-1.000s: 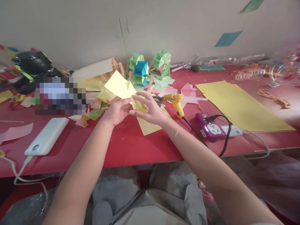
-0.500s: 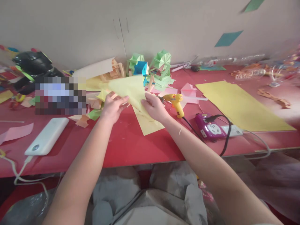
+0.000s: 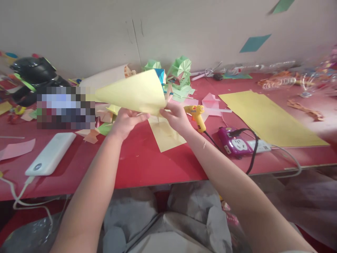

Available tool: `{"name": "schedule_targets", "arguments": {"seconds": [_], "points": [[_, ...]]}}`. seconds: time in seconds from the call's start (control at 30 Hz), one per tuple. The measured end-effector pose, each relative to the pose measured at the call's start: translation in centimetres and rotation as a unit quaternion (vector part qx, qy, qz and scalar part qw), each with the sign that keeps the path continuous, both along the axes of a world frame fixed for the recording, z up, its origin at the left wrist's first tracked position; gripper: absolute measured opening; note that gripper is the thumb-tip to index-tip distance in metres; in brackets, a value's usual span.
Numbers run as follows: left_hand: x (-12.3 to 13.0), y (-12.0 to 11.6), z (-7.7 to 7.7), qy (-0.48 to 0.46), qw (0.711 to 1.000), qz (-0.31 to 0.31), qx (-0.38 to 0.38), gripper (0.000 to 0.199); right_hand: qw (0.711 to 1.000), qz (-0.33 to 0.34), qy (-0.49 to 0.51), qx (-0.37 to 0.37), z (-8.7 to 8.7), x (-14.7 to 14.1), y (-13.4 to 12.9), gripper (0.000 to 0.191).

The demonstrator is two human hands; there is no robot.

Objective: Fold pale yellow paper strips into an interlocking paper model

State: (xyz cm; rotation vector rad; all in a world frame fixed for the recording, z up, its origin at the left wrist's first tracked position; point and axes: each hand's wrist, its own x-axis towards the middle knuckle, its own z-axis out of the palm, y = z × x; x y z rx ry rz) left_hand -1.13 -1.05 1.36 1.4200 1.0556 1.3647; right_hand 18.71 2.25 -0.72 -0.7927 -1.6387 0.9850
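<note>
A sheet of pale yellow paper [image 3: 131, 91], curled into a cone, hangs above the table with its narrow end to the left. My left hand [image 3: 129, 123] grips its lower edge, thumb stretched toward the right and fingers partly hidden beneath. At the wide right end, my right hand [image 3: 175, 114] pinches the paper's lower corner. Below my hands a smaller yellow sheet [image 3: 168, 137] lies flat on the red table [image 3: 147, 165]. Close by on the right is a yellow hot glue gun [image 3: 198, 117], its nozzle side hidden behind my right hand.
A purple power socket [image 3: 234, 142] with black and white cables sits right of centre, beside large yellow sheets [image 3: 271, 119]. Folded green paper shapes [image 3: 181, 68] stand near the wall. On the left are a white power bank [image 3: 51, 154], a black wrapped object [image 3: 37, 75] and paper scraps.
The yellow paper has been raised and turned, so its cone shape now faces me more broadly and reaches further left. Both hands still hold it.
</note>
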Motion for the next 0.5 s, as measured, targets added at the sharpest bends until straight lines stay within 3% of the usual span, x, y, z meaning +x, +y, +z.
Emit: {"name": "schedule_targets", "arguments": {"seconds": [0.07,0.13,0.27,0.37,0.5], "points": [[0.0,-0.1,0.0,0.028,0.999,-0.014,0.009,0.036,0.999,-0.014,0.029,0.017,0.2,0.4,-0.2,0.023],[-0.1,-0.1,0.2,0.013,0.998,-0.056,-0.006,0.031,0.999,-0.011,0.032,0.012,0.7,0.9,-0.7,0.041],[-0.3,0.1,0.6,-0.101,0.988,-0.056,-0.100,0.022,0.992,0.110,0.061,-0.033,1.7,1.9,-1.8,0.082],[0.0,0.0,0.7,-0.111,0.975,-0.093,-0.171,0.035,0.988,0.149,0.039,-0.011,1.7,2.1,-2.2,0.078],[0.4,-0.3,0.5,-0.064,0.973,-0.128,-0.184,0.048,0.988,0.148,0.038,-0.031,1.3,1.8,-2.2,0.052]]}}
